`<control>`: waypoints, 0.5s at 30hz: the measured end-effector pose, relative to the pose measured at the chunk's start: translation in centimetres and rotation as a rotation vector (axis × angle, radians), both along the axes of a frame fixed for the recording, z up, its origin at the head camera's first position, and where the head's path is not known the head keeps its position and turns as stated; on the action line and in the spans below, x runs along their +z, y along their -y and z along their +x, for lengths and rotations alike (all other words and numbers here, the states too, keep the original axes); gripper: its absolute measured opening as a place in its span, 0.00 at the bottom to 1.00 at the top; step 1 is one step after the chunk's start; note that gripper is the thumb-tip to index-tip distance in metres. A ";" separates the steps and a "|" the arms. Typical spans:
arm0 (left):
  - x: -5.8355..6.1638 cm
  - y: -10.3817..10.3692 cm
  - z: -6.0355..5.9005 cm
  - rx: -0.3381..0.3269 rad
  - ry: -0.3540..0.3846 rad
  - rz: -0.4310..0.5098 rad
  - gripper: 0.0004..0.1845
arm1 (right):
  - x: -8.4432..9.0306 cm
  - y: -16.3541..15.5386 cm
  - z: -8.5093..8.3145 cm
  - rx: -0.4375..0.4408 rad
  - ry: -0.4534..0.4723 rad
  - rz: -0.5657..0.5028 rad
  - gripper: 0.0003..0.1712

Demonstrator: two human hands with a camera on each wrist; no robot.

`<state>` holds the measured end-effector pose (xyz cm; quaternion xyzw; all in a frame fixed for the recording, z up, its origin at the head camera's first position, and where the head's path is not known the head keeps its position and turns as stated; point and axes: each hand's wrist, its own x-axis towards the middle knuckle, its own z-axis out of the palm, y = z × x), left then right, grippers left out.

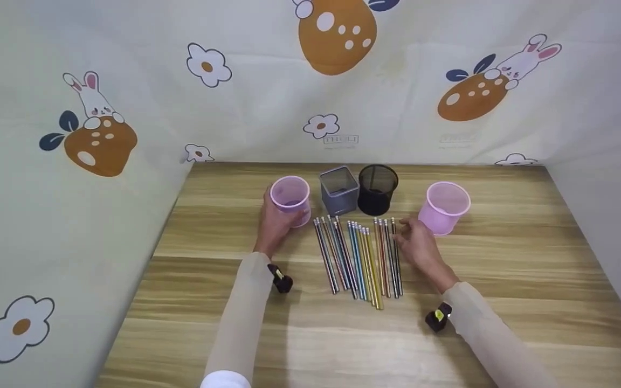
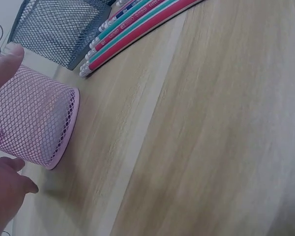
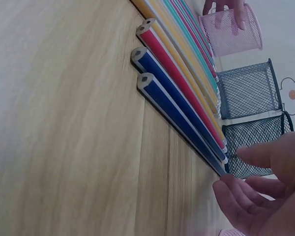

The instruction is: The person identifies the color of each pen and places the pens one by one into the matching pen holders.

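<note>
The left pink mesh cup, near the worktop's far edge, is grasped by the left hand. The pencils, long axes pointing toward that edge, are met at their far ends by the right hand's loosely curled fingers, which grip nothing.

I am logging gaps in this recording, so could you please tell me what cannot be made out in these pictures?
- Left hand: in the head view the left pink mesh cup hides its fingers; the left wrist view cuts most of the hand off.
- Right hand: whether its fingers touch the pencils is unclear in both views.
- Right pink mesh cup: cut off at the right wrist view's bottom edge.
- Cup contents: not visible.
</note>
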<state>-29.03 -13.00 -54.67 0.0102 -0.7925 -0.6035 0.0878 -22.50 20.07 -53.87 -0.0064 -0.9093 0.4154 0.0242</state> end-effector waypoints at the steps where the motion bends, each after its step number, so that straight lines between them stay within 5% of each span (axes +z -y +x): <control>1: 0.1 -0.1 0.0 0.003 -0.001 0.001 0.56 | -0.1 0.1 0.0 -0.003 0.004 0.011 0.24; 15: -0.3 -0.4 -0.4 0.025 0.062 -0.032 0.52 | 0.0 0.5 -0.4 -0.023 0.076 0.088 0.22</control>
